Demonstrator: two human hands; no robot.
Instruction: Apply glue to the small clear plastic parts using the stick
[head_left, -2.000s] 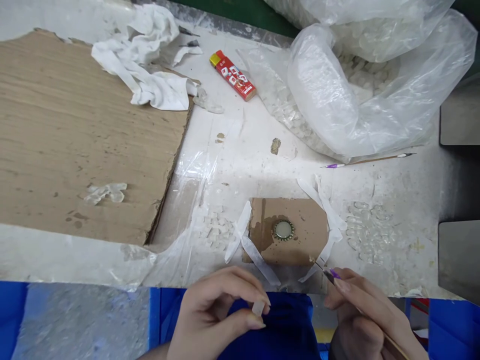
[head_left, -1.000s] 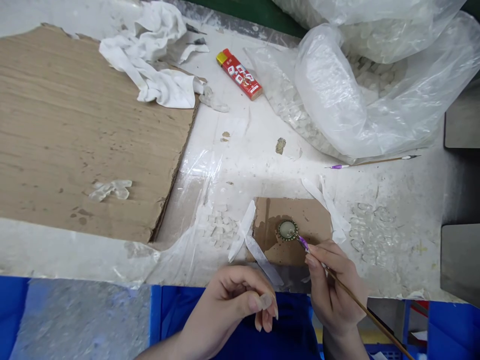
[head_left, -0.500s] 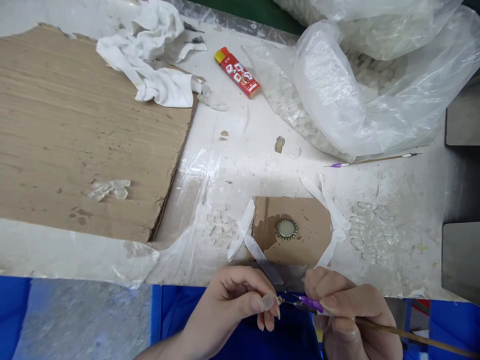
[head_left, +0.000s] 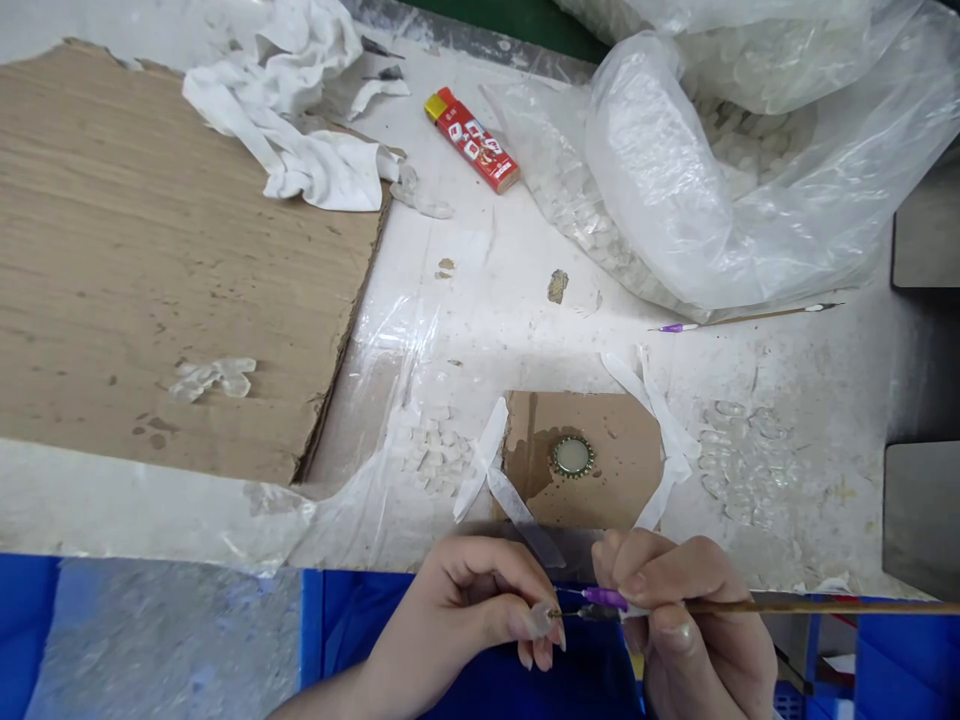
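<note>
My left hand [head_left: 457, 615] pinches a small cloudy, translucent piece [head_left: 541, 618] between thumb and forefinger, below the table's front edge. Closed around a thin wooden-handled needle tool [head_left: 810, 607], my right hand [head_left: 690, 620] holds it almost level. The tool's front end has a purple wrapped tip [head_left: 604, 598] and a dark metal tip [head_left: 598, 613] side by side. That dark tip reaches the translucent piece; whether it goes in is too small to tell. A bottle cap [head_left: 573, 456] with pale contents lies on a small cardboard piece [head_left: 630, 470] beyond my hands.
Small clear pieces [head_left: 439, 455] lie left of the small cardboard, flat oval ones [head_left: 746, 460] right. A large cardboard sheet [head_left: 187, 260] carries a white cloth [head_left: 322, 165]. Behind are a red box [head_left: 474, 140], another purple-tipped stick [head_left: 757, 317] and plastic bags [head_left: 660, 180] of pieces.
My right hand has moved slightly left and up, bringing the tool's tip to the translucent piece. The wooden handle has swung from slanting to nearly level. My left hand has barely moved.
</note>
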